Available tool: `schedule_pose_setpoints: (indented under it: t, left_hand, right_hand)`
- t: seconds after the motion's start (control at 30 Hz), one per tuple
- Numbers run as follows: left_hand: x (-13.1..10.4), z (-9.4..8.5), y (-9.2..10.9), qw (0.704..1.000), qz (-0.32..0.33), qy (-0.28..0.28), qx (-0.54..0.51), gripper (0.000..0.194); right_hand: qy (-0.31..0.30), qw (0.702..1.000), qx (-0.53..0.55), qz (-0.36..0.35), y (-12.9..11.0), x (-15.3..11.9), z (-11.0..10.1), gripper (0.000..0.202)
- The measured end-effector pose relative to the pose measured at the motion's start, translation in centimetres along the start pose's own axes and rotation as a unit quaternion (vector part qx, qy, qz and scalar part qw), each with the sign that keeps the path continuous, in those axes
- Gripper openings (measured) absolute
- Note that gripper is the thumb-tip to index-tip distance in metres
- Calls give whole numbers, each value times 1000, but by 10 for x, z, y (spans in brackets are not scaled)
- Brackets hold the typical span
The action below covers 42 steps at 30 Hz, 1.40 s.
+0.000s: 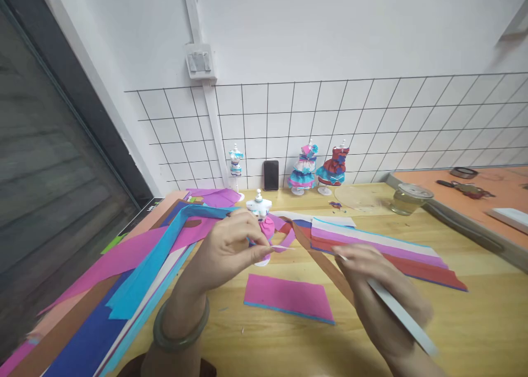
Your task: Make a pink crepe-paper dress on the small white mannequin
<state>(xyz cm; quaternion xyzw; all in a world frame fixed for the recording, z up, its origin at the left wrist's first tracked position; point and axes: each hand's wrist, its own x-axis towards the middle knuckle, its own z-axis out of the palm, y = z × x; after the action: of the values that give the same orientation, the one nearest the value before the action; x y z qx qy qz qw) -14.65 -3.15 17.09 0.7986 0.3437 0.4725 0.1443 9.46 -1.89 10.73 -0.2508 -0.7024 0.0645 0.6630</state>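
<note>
My left hand (235, 242), with a bangle (181, 333) on the wrist, pinches a thin pale strip (284, 247) between thumb and forefinger. Blurred by motion, my right hand (383, 289) is closed on a long, flat white tool (402, 313); its exact kind is unclear. Just behind my left fingers stands a small white dress form (259, 206) with gathered pink crepe paper (269, 228) on it, partly hidden. A pink crepe paper piece (289, 297) with a blue edge lies between my hands. A brown paper strip (325, 264) runs beneath my right hand.
Long coloured paper sheets (94, 333) cover the left side. Layered strips (412, 258) lie to the right. Along the tiled wall stand dressed forms (303, 170) and a black phone (271, 175). A glass jar (408, 198) sits near the orange mat (445, 201) with keys (466, 189).
</note>
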Motion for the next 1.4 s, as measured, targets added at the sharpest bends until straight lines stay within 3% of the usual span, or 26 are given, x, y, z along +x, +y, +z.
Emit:
schedule_pose_setpoints:
  t: [0.07,0.17,0.3,0.47,0.63,0.97,1.4]
  left_hand:
    - [0,-2,-4,994,-93,-33,-35,17]
    - [0,-3,-9,979,-196,-24,-54,18]
    - [1,-2,-18,971,-237,34,-23,17]
    - [2,0,-29,967,-229,108,-27,16]
    - [2,5,-41,961,-228,154,-20,15]
    - [4,8,-47,967,-180,180,32,10]
    - [2,6,-48,963,-203,177,17,9]
  right_hand:
    - [7,994,12,110,6,5,16,12]
    - [-12,969,67,239,15,15,33,5]
    - [-26,930,182,319,22,29,51,15]
    - [-18,904,279,325,34,36,74,36]
    - [-2,891,310,331,46,37,87,38]
    - [-6,882,325,341,47,36,96,36]
    - [-13,879,333,342,45,37,97,34]
